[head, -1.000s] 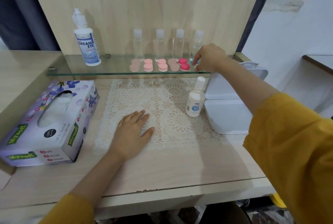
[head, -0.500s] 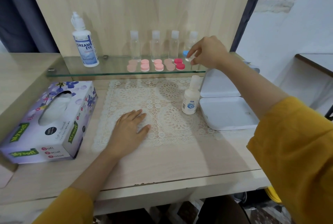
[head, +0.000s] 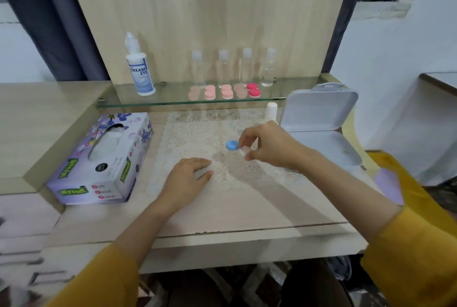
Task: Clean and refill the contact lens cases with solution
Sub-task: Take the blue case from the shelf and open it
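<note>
One blue case (head: pixel 232 145) held above the mat (head: pixel 197 128), middle of the bench (head: pixel 247 212).
Right hand (head: pixel 268 144) pinches it; left hand (head: pixel 188 175) lies flat on the mat, fingers straight.

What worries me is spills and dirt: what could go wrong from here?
1. The right hand pinches the blue case only by one end over the mat; it could slip.
2. The small bottle stands just behind that hand and could be knocked over.

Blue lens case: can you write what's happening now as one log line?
right hand pinches blue round plastic lens case above lace mat | left hand rests on mat
</note>
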{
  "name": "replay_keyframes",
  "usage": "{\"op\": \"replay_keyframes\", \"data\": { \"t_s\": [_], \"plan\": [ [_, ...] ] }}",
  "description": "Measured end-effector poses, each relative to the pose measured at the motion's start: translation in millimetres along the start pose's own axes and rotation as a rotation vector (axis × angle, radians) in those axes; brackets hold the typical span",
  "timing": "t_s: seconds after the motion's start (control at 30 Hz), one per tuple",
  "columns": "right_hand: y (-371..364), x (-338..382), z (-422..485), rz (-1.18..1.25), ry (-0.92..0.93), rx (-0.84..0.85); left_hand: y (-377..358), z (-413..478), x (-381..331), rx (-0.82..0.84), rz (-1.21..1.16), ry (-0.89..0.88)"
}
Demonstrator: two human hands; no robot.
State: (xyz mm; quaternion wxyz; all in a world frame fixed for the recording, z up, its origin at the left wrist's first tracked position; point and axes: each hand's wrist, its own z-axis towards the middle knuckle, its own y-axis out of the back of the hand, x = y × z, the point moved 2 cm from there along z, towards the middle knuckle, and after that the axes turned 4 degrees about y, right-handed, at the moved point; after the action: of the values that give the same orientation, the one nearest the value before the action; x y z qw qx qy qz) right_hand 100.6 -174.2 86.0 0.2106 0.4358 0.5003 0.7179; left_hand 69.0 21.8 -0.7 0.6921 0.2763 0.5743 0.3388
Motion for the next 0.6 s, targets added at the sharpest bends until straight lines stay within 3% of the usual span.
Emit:
{"op": "replay_keyframes", "data": {
  "t_s": [0.17, 0.6],
  "plan": [
    [-42, -4, -18, 0.021, 0.041, 0.058, 1, -19, -14, 0.015, -0.050, -0.056],
    [-66, -7, -30, 0.065, 0.021, -0.021, -6, -34, -23, 0.037, -0.025, -0.105]
  ]
}}
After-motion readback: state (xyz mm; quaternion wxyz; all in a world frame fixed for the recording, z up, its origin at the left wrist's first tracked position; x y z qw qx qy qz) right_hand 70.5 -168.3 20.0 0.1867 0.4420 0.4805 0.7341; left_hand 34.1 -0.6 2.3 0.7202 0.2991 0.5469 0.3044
